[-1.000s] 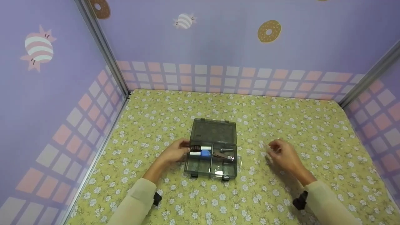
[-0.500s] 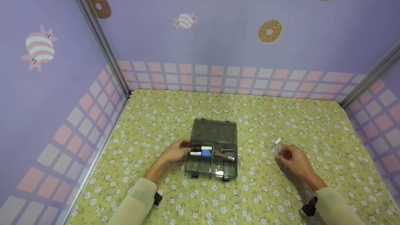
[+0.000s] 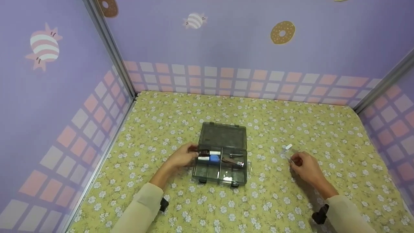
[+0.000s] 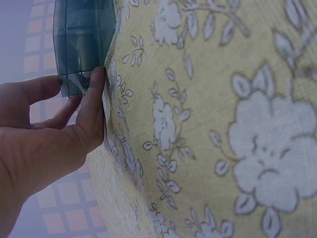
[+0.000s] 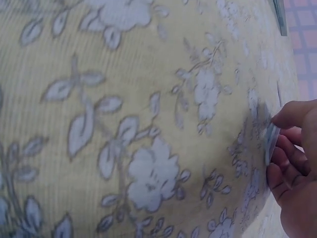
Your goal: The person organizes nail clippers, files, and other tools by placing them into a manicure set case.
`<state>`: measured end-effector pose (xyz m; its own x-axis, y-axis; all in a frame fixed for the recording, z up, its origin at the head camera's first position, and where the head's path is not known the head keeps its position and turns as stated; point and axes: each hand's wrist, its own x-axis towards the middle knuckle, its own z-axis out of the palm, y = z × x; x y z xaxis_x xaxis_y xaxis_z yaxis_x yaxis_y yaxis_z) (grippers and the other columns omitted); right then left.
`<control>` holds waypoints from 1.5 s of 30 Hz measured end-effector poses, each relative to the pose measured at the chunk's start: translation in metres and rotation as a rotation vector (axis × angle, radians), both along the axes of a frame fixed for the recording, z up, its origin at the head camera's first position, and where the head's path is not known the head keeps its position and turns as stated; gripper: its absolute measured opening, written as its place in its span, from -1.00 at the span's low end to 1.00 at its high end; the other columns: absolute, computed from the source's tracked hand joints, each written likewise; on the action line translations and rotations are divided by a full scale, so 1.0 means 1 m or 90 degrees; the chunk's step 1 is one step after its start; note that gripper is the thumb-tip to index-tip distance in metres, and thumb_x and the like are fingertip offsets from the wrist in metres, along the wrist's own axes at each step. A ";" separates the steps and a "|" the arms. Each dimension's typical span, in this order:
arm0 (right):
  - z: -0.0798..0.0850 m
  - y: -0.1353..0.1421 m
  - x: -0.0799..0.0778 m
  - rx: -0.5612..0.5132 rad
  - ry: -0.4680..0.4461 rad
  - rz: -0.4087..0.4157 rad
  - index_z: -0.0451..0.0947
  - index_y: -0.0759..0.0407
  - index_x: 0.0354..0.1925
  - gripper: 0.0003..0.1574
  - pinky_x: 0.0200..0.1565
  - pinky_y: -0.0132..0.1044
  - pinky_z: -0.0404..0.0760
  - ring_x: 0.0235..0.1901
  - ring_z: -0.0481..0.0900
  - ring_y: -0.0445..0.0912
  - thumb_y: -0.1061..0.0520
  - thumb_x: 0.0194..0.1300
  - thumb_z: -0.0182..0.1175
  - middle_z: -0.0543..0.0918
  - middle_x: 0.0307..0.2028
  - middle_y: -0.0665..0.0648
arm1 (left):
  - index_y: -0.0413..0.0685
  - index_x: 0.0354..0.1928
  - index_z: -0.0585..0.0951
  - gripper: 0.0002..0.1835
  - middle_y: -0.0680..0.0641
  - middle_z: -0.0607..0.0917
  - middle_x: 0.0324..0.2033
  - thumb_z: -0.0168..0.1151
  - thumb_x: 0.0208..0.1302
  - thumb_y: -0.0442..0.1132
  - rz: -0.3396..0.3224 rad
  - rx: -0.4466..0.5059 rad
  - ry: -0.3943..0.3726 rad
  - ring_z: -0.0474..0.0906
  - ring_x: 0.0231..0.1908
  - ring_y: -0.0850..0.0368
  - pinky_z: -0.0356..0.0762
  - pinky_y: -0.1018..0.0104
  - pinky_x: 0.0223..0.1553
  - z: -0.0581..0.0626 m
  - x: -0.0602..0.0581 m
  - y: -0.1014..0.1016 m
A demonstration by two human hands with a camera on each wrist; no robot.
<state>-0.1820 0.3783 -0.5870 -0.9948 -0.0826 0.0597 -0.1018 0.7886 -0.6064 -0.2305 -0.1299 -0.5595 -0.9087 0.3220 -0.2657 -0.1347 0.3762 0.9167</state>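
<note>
A smoky transparent plastic box lies open on the cloth, its lid folded back. My left hand holds the box's left side; in the left wrist view its thumb and fingers pinch the box's end. Inside are a dark-and-white item, a blue-and-white item, a brown strip with a shiny metal end and a thin grey piece. To the right, my right hand pinches a thin clear piece at the cloth. A white patch shows near its far end; its kind is unclear.
Yellow flowered cloth covers the table. Purple walls with printed sweets and pink-and-white squares close off the back and both sides. A clear edge juts out at the box's right side.
My right hand has moved right and slightly towards me, and the clear piece with its white patch has come into sight. The left hand stays at the box.
</note>
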 end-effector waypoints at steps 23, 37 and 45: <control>0.006 -0.002 0.000 0.013 -0.013 0.030 0.64 0.31 -0.09 -0.86 -0.27 -0.18 0.65 -0.25 0.65 -0.03 0.27 0.43 0.35 0.68 -0.22 0.17 | -0.35 0.41 0.45 -0.55 -0.28 0.61 0.24 0.10 0.57 -0.37 -0.018 -0.007 0.025 0.53 0.27 -0.20 0.44 -0.12 0.32 0.001 -0.002 0.001; 0.005 -0.002 -0.003 0.019 -0.009 0.056 0.66 0.29 -0.09 -0.88 -0.38 -0.25 0.57 -0.36 0.59 -0.10 0.30 0.41 0.36 0.68 -0.29 0.11 | -0.37 0.39 0.46 -0.56 -0.28 0.62 0.20 0.10 0.55 -0.40 -0.011 -0.007 0.029 0.55 0.23 -0.19 0.48 -0.09 0.29 -0.001 -0.003 0.002; 0.006 -0.002 -0.003 0.015 -0.003 0.054 0.65 0.25 -0.13 -0.95 -0.37 -0.25 0.57 -0.38 0.57 -0.09 0.31 0.45 0.33 0.66 -0.30 0.09 | -0.32 0.44 0.44 -0.54 -0.27 0.60 0.25 0.09 0.58 -0.37 -0.006 -0.003 0.017 0.54 0.26 -0.19 0.51 -0.09 0.27 -0.003 -0.002 0.000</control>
<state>-0.1849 0.3761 -0.5810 -0.9844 -0.1683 0.0520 -0.1664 0.7915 -0.5881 -0.2328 -0.1301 -0.5628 -0.9126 0.3291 -0.2425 -0.1062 0.3820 0.9180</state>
